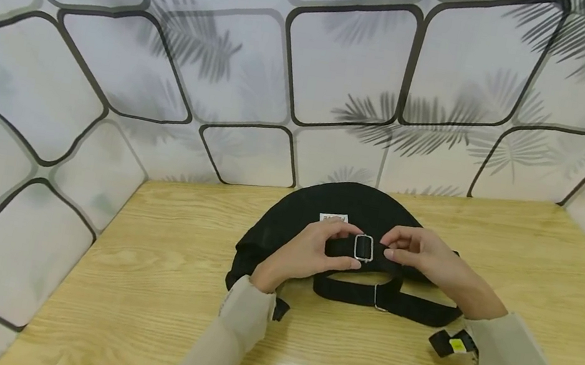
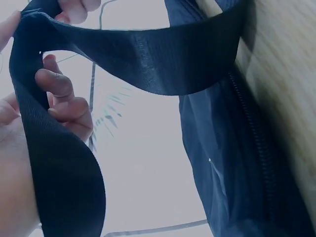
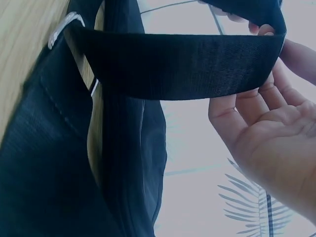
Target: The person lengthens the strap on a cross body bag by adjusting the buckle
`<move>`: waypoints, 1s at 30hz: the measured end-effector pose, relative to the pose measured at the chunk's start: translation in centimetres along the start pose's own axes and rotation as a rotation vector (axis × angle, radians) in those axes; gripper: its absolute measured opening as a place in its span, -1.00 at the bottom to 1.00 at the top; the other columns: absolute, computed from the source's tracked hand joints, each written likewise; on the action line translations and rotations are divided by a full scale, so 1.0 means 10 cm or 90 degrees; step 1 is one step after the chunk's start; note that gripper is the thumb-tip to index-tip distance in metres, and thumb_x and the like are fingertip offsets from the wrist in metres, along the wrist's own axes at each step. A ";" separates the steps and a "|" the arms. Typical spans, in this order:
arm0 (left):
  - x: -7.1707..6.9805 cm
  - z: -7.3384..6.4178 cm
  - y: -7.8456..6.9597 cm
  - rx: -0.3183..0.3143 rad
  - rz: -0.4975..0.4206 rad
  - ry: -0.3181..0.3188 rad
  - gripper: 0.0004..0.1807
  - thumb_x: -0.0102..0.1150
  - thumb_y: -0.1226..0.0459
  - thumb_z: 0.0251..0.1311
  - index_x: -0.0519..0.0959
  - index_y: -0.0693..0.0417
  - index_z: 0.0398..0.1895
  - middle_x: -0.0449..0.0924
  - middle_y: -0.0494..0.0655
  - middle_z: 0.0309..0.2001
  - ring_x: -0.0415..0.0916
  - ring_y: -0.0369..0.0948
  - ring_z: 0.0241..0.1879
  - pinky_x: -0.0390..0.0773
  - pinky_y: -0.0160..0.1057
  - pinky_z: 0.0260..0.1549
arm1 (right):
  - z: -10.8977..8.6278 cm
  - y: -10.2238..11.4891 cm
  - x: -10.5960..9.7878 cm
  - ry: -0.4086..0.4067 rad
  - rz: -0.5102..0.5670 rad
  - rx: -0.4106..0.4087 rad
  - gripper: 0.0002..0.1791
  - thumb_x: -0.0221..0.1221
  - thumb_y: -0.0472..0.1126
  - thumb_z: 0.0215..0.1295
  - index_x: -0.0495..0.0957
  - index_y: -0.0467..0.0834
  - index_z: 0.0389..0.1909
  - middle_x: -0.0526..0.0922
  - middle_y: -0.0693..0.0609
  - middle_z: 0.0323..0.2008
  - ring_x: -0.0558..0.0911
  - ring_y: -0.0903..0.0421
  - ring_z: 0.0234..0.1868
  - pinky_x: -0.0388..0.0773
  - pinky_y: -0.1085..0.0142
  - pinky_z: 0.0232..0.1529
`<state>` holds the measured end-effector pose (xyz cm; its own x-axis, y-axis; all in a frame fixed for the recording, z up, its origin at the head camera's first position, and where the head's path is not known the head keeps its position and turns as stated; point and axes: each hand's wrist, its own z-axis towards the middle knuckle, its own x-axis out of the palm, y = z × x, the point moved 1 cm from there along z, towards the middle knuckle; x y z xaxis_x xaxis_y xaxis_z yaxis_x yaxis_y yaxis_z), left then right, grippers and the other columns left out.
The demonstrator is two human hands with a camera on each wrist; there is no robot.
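Note:
A black crescent-shaped bag [image 1: 277, 227] with a small white label [image 1: 334, 217] lies on the table. My left hand [image 1: 299, 253] holds the black strap at its silver slide buckle [image 1: 356, 247], thumb below and fingers above. Just right of the buckle, my right hand [image 1: 430, 263] pinches the strap between thumb and fingers. In the left wrist view the webbing strap [image 2: 64, 173] hangs in loops beside the bag's zipper [image 2: 259, 140]. The right wrist view has the raised strap [image 3: 182, 66] running to my fingers. Another strap length [image 1: 421, 309] lies in front, through a metal ring [image 1: 375, 297].
The wood-grain table [image 1: 152, 288] spreads around the bag. Behind it and to both sides stands a pale patterned wall covering [image 1: 251, 75]. By my right cuff is a small black piece with a yellow patch [image 1: 457, 344].

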<state>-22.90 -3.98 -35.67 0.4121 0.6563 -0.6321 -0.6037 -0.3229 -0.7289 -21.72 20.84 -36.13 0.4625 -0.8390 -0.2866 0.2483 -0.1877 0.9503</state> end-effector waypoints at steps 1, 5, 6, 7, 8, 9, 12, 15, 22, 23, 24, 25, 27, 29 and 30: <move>0.00 0.00 0.00 -0.001 -0.007 -0.002 -0.48 0.41 0.29 0.26 0.53 0.18 0.27 0.58 -0.02 0.04 0.51 -0.18 0.00 0.48 -0.30 0.00 | 0.00 0.00 0.01 -0.001 0.005 -0.007 -0.86 0.11 -0.42 0.47 0.48 -0.48 -0.13 0.58 0.05 -0.39 0.53 0.15 -0.38 0.49 0.36 -0.30; 0.02 0.00 0.01 -0.003 -0.036 -0.010 -0.50 0.38 0.29 0.30 0.52 0.16 0.28 0.59 -0.03 0.09 0.54 -0.19 0.04 0.48 -0.30 0.02 | 0.00 0.01 0.03 -0.008 0.017 -0.015 -0.87 0.10 -0.43 0.47 0.47 -0.49 -0.14 0.58 0.06 -0.39 0.53 0.14 -0.39 0.50 0.36 -0.30; 0.03 0.00 0.01 -0.003 -0.043 -0.011 -0.50 0.36 0.29 0.31 0.52 0.18 0.29 0.59 -0.01 0.11 0.54 -0.15 0.07 0.48 -0.27 0.05 | 0.00 0.01 0.04 -0.011 0.018 -0.012 -0.86 0.10 -0.43 0.47 0.47 -0.50 -0.14 0.59 0.06 -0.39 0.53 0.14 -0.39 0.50 0.36 -0.30; 0.03 0.00 0.01 -0.003 -0.047 -0.013 -0.51 0.35 0.29 0.33 0.51 0.19 0.29 0.58 0.01 0.14 0.54 -0.11 0.11 0.48 -0.24 0.09 | 0.00 0.00 0.04 -0.015 0.020 -0.008 -0.86 0.10 -0.44 0.47 0.46 -0.50 -0.13 0.59 0.06 -0.39 0.54 0.15 -0.38 0.50 0.37 -0.30; 0.04 0.00 0.01 -0.004 -0.050 -0.014 -0.50 0.33 0.29 0.34 0.50 0.20 0.30 0.57 0.03 0.17 0.53 -0.07 0.15 0.48 -0.20 0.12 | 0.00 0.00 0.04 -0.019 0.021 -0.006 -0.87 0.10 -0.44 0.47 0.47 -0.49 -0.13 0.59 0.06 -0.39 0.54 0.15 -0.38 0.50 0.37 -0.30; 0.04 0.00 0.01 -0.005 -0.050 -0.014 -0.50 0.32 0.29 0.35 0.49 0.21 0.31 0.55 0.05 0.20 0.50 -0.02 0.19 0.47 -0.16 0.16 | 0.01 0.00 0.04 -0.023 0.023 -0.004 -0.87 0.09 -0.44 0.47 0.47 -0.48 -0.13 0.60 0.05 -0.39 0.54 0.15 -0.38 0.50 0.37 -0.30; 0.05 0.00 0.02 -0.002 -0.053 -0.019 -0.49 0.32 0.30 0.35 0.47 0.24 0.32 0.53 0.08 0.23 0.48 0.03 0.24 0.46 -0.08 0.22 | 0.01 0.00 0.05 -0.030 0.029 -0.010 -0.92 0.09 -0.45 0.46 0.49 -0.42 -0.15 0.60 0.04 -0.39 0.54 0.15 -0.39 0.49 0.37 -0.33; 0.06 0.00 0.02 0.009 -0.054 -0.026 -0.50 0.32 0.31 0.35 0.48 0.23 0.31 0.54 0.07 0.23 0.49 -0.05 0.24 0.44 -0.11 0.23 | 0.03 0.00 0.06 -0.033 0.041 -0.024 -0.96 0.09 -0.46 0.45 0.51 -0.34 -0.18 0.59 0.00 -0.41 0.52 0.15 -0.42 0.47 0.37 -0.37; 0.09 0.01 0.02 0.022 -0.039 -0.029 -0.48 0.32 0.30 0.35 0.47 0.21 0.34 0.51 0.06 0.27 0.45 -0.10 0.27 0.41 -0.17 0.26 | 0.03 0.01 0.10 -0.042 0.088 -0.023 -0.92 0.09 -0.49 0.44 0.52 -0.29 -0.21 0.54 0.04 -0.47 0.36 0.17 -0.55 0.21 0.23 -0.55; 0.09 0.01 0.02 0.023 -0.036 -0.028 -0.48 0.32 0.30 0.35 0.47 0.20 0.34 0.51 0.05 0.28 0.44 -0.10 0.28 0.39 -0.21 0.27 | 0.03 0.01 0.10 -0.044 0.091 -0.020 -0.90 0.09 -0.48 0.44 0.53 -0.26 -0.22 0.54 0.04 -0.47 0.33 0.15 -0.56 0.18 0.20 -0.55; 0.09 0.01 0.02 0.025 -0.032 -0.028 -0.48 0.32 0.30 0.35 0.48 0.20 0.34 0.51 0.05 0.28 0.44 -0.11 0.28 0.38 -0.24 0.26 | 0.03 0.01 0.10 -0.044 0.093 -0.018 -0.91 0.09 -0.48 0.44 0.53 -0.26 -0.22 0.54 0.03 -0.48 0.32 0.14 -0.57 0.16 0.18 -0.55; 0.10 0.01 0.02 0.027 -0.029 -0.028 -0.48 0.32 0.29 0.35 0.48 0.19 0.34 0.51 0.04 0.28 0.44 -0.12 0.28 0.39 -0.25 0.26 | 0.03 0.01 0.10 -0.046 0.092 -0.014 -0.92 0.09 -0.47 0.45 0.52 -0.27 -0.21 0.53 0.04 -0.48 0.31 0.14 -0.57 0.15 0.17 -0.55; 0.10 0.01 0.02 0.030 -0.024 -0.026 -0.48 0.33 0.29 0.34 0.49 0.19 0.33 0.54 0.03 0.25 0.47 -0.16 0.23 0.41 -0.27 0.22 | 0.02 0.02 0.11 -0.047 0.090 -0.006 -0.95 0.10 -0.47 0.45 0.51 -0.29 -0.20 0.54 0.04 -0.47 0.34 0.14 -0.56 0.20 0.21 -0.54; 0.11 0.01 0.01 0.033 -0.021 -0.024 -0.48 0.35 0.29 0.33 0.50 0.19 0.32 0.57 0.02 0.21 0.51 -0.20 0.15 0.46 -0.30 0.14 | 0.02 0.04 0.11 -0.044 0.087 -0.004 -0.94 0.10 -0.46 0.45 0.51 -0.28 -0.19 0.57 0.06 -0.45 0.43 0.16 -0.51 0.34 0.30 -0.49; 0.12 0.01 0.01 0.034 -0.018 -0.023 -0.48 0.36 0.28 0.32 0.51 0.19 0.31 0.58 0.02 0.19 0.52 -0.21 0.12 0.48 -0.31 0.11 | 0.02 0.04 0.12 -0.041 0.088 -0.005 -0.94 0.10 -0.46 0.45 0.51 -0.28 -0.18 0.59 0.06 -0.43 0.47 0.17 -0.47 0.40 0.34 -0.44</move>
<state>-22.51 -3.16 -36.45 0.4056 0.6887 -0.6010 -0.6286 -0.2672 -0.7304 -21.21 19.69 -36.03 0.4372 -0.8877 -0.1447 0.1936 -0.0643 0.9790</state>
